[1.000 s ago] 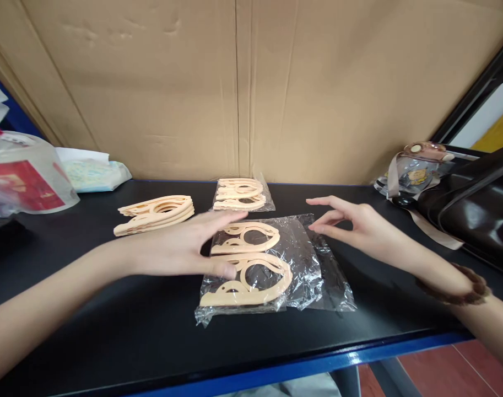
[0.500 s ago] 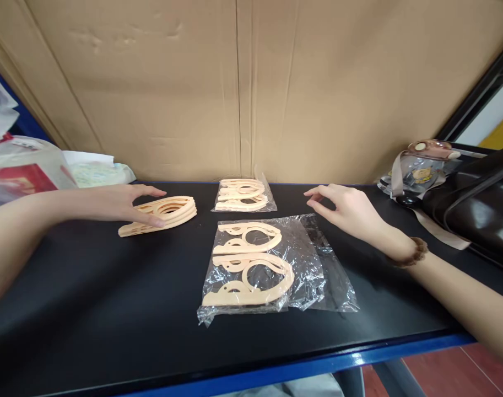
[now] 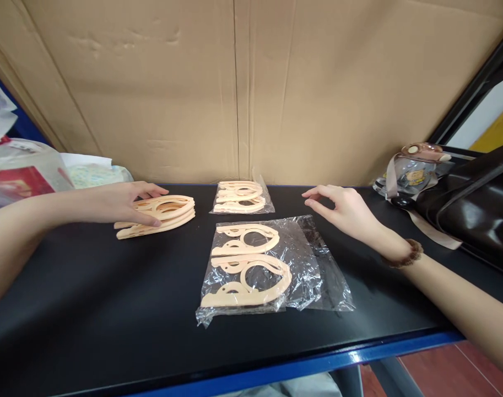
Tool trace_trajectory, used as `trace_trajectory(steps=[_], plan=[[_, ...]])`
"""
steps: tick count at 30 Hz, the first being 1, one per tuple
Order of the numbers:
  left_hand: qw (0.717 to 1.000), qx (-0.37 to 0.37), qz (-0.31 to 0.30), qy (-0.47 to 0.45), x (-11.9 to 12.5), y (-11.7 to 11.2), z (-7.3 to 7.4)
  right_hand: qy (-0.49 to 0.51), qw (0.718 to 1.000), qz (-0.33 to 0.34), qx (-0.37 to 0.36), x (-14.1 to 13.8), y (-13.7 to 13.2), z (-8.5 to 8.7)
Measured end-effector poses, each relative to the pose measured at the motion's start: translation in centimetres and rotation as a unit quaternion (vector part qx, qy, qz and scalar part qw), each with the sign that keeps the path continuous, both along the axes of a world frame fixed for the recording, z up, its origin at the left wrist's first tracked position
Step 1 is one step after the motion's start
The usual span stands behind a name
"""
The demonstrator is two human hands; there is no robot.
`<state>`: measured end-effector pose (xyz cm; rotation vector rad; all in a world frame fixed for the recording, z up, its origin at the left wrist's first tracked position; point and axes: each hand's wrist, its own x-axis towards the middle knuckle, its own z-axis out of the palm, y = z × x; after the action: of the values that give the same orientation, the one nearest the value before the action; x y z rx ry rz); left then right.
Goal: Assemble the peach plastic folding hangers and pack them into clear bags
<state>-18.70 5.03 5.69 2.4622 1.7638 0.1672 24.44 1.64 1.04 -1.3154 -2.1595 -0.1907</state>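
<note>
My left hand (image 3: 125,205) grips the near end of a loose stack of peach plastic hangers (image 3: 168,212) at the left of the black table (image 3: 111,309), fingers over the top and thumb along the front side. My right hand (image 3: 344,212) hovers above the table to the right, fingers loosely curled and apart, holding nothing. It is just beyond the far right corner of a clear plastic bag (image 3: 304,264) that lies flat in the middle with two peach hangers (image 3: 247,264) inside. A smaller sealed pack of hangers (image 3: 239,197) lies behind it near the wall.
A cardboard sheet (image 3: 234,82) stands along the back of the table. Plastic bags and a tissue pack (image 3: 28,176) sit at the far left. A dark brown bag (image 3: 474,209) and a clear bottle with a strap (image 3: 412,171) are at the right. The blue table edge (image 3: 317,361) runs along the front.
My left hand left the middle bag, went left to the loose stack and closed on it, shifting it slightly. My right hand drew back toward the wall and stayed there.
</note>
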Motion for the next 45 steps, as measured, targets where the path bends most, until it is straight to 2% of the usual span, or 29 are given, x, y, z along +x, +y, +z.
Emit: trace_trajectory(steps=[2,4,7,11,16,20,28,30,33,37,40,42,45], plan=[[0.999,-0.008,0.039,0.024,0.8,0.0,0.3,0.005,1.000,0.006,0.014,-0.1,0.1,-0.2],[1.000,0.015,0.028,0.002,2.3,-0.5,0.5,0.019,0.999,0.022,0.027,-0.3,0.0,-0.3],[0.994,0.098,-0.049,-0.030,5.2,-1.9,0.2,0.039,0.996,0.064,0.043,-1.2,-0.7,-0.2],[0.963,0.233,-0.133,-0.008,9.3,-4.5,-1.3,0.026,0.988,0.135,0.074,-3.0,-2.7,0.4],[0.920,0.316,-0.231,-0.027,12.5,-7.1,-2.9,-0.052,0.975,0.204,0.075,-4.9,-5.0,0.8],[0.897,0.337,-0.280,-0.055,13.4,-8.1,-3.5,-0.070,0.970,0.220,0.076,-5.3,-5.5,0.7],[0.894,0.322,-0.289,-0.114,13.9,-8.2,-4.4,-0.031,0.969,0.231,0.083,-5.4,-5.7,0.8],[0.895,0.320,-0.289,-0.112,14.0,-8.1,-4.2,-0.032,0.972,0.220,0.080,-5.2,-5.7,1.2],[0.898,0.329,-0.271,-0.109,13.6,-7.7,-3.7,-0.030,0.983,0.163,0.077,-3.8,-5.3,2.4],[0.925,0.294,-0.219,-0.096,12.0,-6.0,-3.5,0.021,0.998,0.064,0.019,0.4,-4.3,4.3],[0.948,0.217,-0.223,-0.058,10.5,-4.4,-4.2,0.011,0.996,0.003,-0.086,3.8,-3.4,4.8],[0.960,0.163,-0.225,-0.030,9.9,-3.6,-4.8,-0.016,0.984,0.002,-0.175,5.2,-3.0,4.9],[0.974,0.099,-0.203,-0.007,9.6,-3.1,-5.5,-0.059,0.954,0.030,-0.291,5.8,-3.2,4.9]])
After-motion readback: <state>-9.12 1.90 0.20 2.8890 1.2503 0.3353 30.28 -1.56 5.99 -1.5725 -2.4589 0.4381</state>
